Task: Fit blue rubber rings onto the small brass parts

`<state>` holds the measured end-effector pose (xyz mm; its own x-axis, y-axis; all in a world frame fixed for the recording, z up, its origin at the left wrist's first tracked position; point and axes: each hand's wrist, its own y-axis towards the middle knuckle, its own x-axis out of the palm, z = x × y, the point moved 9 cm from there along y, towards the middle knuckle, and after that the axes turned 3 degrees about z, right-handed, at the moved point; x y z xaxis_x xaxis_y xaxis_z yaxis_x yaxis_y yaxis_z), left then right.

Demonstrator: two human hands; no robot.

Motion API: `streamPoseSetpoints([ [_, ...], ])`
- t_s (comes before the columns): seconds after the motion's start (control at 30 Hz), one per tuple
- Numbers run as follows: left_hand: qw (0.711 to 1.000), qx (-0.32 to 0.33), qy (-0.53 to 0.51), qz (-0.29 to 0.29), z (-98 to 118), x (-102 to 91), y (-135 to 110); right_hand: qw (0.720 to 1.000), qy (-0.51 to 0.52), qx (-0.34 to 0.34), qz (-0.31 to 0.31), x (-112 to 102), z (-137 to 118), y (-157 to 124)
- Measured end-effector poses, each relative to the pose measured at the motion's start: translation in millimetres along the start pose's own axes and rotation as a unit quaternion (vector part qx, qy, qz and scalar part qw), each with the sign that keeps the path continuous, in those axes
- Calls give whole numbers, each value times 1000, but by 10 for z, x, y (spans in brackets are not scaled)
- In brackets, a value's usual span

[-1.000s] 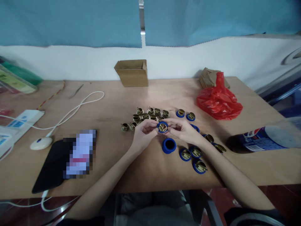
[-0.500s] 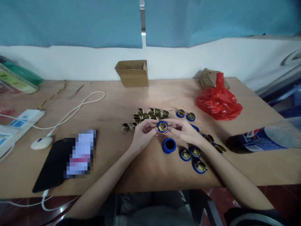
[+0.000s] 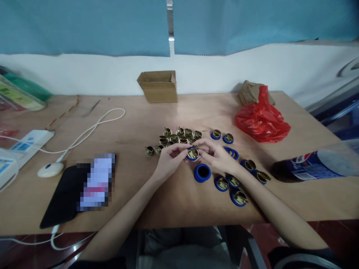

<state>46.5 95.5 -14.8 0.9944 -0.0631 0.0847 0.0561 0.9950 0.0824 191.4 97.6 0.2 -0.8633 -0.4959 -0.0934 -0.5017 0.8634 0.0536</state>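
Blue ring (image 3: pixel 193 154) with a brass insert in it is sitting between both hands, just above the wooden table (image 3: pixel 134 186) and near the middle of the head view. The left hand (image 3: pixel 168 160) is closing its fingertips on the left edge of this ring, and the right hand (image 3: pixel 215 155) is pinching the right edge, so both hands are partly curled and holding the same piece. Just below them an empty blue ring (image 3: pixel 202 172) is lying flat on the table, and to the right of it several finished rings (image 3: pixel 232 186) with brass inside are lying in a loose group. Behind the hands a cluster of loose brass pieces (image 3: pixel 176 136) is waiting, near but not touching the fingers. Further away a cardboard box (image 3: pixel 158 86) is standing at the wall, a red plastic bag (image 3: pixel 260 119) is lying on the right, and a white mouse (image 3: pixel 50 170) with its cable is resting on the left beside a black pad (image 3: pixel 64 198). I am judging that the brass part is being seated in the ring; to do it well, the thumbs should be pressing evenly around the edge, keeping the insert level, so it is not going in tilted or slipping out.
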Motion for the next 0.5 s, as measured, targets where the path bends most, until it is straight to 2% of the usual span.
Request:
streamPoseSetpoints([
  [0.33,1000,4,-3,-3,-12,41,-14,999,33,-10,33,-115,-17,49],
  [0.5,998,6,-33,-47,-29,135,-36,998,26,-20,51,-146,-12,57],
])
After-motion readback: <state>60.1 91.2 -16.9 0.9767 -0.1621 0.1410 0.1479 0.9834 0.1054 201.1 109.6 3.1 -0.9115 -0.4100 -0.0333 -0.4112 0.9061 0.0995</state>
